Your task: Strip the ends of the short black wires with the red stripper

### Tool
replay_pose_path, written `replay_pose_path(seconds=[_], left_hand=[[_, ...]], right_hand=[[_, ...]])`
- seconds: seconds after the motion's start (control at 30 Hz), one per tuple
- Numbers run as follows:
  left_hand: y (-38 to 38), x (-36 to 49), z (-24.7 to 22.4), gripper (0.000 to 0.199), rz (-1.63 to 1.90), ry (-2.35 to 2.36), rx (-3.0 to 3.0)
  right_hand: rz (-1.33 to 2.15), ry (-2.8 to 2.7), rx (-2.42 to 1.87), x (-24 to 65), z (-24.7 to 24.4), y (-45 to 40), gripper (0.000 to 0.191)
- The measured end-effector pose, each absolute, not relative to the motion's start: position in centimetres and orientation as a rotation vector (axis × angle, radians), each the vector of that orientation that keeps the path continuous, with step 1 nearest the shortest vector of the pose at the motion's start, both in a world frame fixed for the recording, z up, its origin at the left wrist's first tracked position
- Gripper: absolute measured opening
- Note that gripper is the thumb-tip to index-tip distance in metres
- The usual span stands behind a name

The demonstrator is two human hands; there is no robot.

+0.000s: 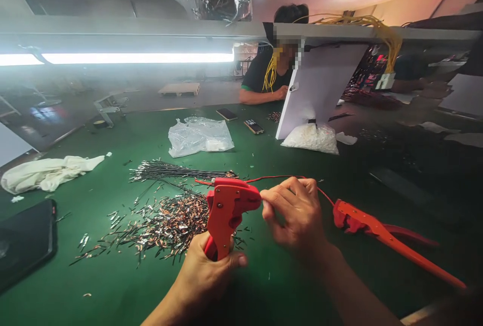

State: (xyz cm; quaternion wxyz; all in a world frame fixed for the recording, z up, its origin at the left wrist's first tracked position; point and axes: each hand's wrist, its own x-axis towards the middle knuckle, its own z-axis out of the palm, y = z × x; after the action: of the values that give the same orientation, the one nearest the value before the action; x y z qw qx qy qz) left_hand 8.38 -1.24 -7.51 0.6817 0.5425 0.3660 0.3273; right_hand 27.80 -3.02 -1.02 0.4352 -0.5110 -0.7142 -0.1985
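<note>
My left hand (211,270) is wrapped around the handles of a red wire stripper (226,210), held upright above the green table. Fingers pinched, my right hand (296,210) is at the stripper's jaws; what they hold, if anything, is too small to make out. Behind both hands runs a thin red wire (275,177). A pile of short black wire pieces with coppery and silvery bits (169,225) lies left of the stripper. Longer black wires (181,169) with silvery ends are bundled just behind that pile.
A second red wire stripper (377,230) lies at right. Farther back are a clear plastic bag (202,137), a bag of white pieces (311,139), two phones and a white panel (320,79). A dark device (28,240) and pale cloth (53,171) lie left. Another person (264,74) sits opposite.
</note>
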Motion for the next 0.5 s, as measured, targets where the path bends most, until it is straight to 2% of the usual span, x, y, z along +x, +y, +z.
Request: replay_pose_path(seconds=[0.33, 0.5], left_hand=[[-0.84, 7.87, -6.90, 0.041, 0.688, 0.625, 1.115], [-0.85, 7.61, -6.78, 0.049, 0.727, 0.654, 1.088]], right_hand=[[-0.414, -1.782, -1.348, 28.07, -1.39, -2.69, 0.014], [-0.464, -1.685, -1.413, 28.67, -1.40, -2.54, 0.015]])
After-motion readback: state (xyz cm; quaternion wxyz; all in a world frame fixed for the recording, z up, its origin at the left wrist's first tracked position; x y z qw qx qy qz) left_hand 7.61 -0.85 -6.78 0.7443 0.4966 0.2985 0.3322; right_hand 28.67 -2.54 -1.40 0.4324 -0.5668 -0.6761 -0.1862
